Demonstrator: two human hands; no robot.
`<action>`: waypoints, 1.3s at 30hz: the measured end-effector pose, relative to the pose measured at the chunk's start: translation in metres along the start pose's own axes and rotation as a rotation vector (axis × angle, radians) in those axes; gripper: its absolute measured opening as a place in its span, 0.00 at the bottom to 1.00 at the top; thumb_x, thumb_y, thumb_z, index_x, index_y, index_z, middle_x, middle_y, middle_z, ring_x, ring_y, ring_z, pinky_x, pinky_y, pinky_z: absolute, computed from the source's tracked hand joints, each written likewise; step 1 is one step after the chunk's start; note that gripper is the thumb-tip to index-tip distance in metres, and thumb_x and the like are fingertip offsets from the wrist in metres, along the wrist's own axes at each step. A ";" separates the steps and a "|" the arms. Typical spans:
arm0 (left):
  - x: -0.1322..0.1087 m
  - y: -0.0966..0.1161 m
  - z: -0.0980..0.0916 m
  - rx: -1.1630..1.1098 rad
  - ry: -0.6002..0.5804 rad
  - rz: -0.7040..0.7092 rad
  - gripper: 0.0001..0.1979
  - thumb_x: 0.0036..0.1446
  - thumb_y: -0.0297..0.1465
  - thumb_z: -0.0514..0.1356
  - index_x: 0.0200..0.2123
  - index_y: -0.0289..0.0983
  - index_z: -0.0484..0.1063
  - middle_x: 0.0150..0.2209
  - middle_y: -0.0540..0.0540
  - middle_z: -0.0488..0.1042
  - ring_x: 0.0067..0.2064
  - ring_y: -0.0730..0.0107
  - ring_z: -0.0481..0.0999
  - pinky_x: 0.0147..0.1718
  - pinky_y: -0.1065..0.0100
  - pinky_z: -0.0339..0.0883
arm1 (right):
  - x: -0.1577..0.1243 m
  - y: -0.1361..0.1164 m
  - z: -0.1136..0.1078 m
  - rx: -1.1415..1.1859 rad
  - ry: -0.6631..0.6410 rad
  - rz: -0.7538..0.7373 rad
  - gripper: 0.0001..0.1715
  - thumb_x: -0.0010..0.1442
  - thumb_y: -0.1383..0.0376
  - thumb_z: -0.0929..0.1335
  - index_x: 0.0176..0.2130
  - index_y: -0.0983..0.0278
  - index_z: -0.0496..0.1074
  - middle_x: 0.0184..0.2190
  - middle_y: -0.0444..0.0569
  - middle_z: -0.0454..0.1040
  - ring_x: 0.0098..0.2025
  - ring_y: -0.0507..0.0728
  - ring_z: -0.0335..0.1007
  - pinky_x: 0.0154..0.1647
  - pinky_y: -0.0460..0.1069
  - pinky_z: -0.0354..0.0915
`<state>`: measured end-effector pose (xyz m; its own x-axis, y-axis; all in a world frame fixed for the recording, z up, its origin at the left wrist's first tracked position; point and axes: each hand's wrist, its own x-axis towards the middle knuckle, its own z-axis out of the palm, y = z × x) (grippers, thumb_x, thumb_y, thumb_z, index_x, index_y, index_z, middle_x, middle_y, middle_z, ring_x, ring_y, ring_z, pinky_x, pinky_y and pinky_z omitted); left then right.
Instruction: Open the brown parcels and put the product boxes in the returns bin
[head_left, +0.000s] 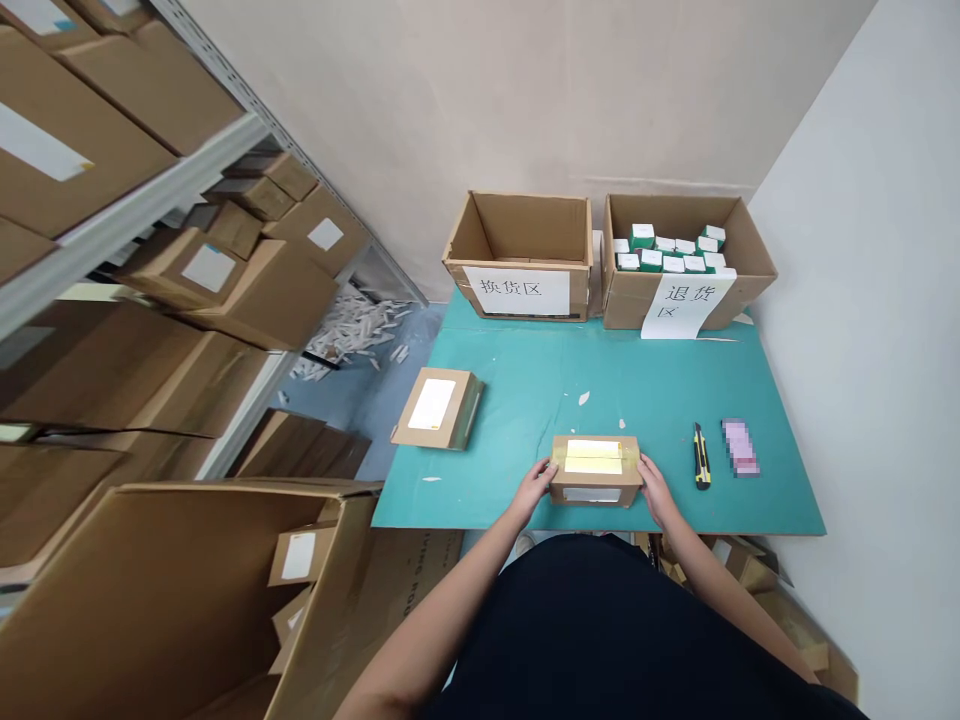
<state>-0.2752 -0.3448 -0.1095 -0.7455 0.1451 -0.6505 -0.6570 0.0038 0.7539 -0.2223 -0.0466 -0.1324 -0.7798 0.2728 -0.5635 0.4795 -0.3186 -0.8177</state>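
A small taped cardboard box with pale labels on its top and front sits near the table's front edge. My left hand grips its left end, and my right hand grips its right end, so the box is held between both. To the right of it lies a yellow and black utility knife, apart from my hand. Beyond the knife is a pixelated pink item. Another cardboard box with a white label rests on the table's left side.
On the green table, an open labelled carton stands at the back beside another carton holding several green-and-white boxes. Shelves with boxes line the left. A large open carton is at lower left; a white wall borders the right.
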 end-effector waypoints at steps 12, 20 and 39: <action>0.023 0.009 0.005 0.027 0.017 0.167 0.36 0.50 0.45 0.71 0.60 0.39 0.70 0.60 0.38 0.73 0.59 0.48 0.73 0.59 0.52 0.67 | 0.018 -0.030 0.010 -0.105 -0.068 -0.095 0.34 0.46 0.52 0.76 0.53 0.57 0.76 0.58 0.52 0.76 0.60 0.69 0.70 0.57 0.61 0.69; 0.018 0.001 0.009 -0.003 0.047 0.149 0.36 0.51 0.49 0.70 0.59 0.38 0.70 0.63 0.36 0.70 0.62 0.48 0.71 0.60 0.55 0.66 | 0.012 -0.023 0.009 -0.095 -0.070 -0.138 0.35 0.46 0.48 0.77 0.51 0.57 0.77 0.57 0.53 0.76 0.61 0.68 0.70 0.61 0.61 0.66; 0.004 0.005 0.011 0.134 0.152 0.143 0.33 0.52 0.52 0.66 0.57 0.41 0.72 0.61 0.38 0.72 0.60 0.48 0.72 0.54 0.54 0.70 | 0.038 -0.023 -0.136 -0.541 0.533 -0.196 0.33 0.55 0.51 0.68 0.55 0.64 0.73 0.55 0.61 0.75 0.61 0.69 0.67 0.63 0.61 0.60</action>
<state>-0.2804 -0.3333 -0.1078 -0.8447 0.0034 -0.5352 -0.5305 0.1265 0.8382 -0.2085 0.0945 -0.1511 -0.6373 0.7211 -0.2716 0.5898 0.2296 -0.7742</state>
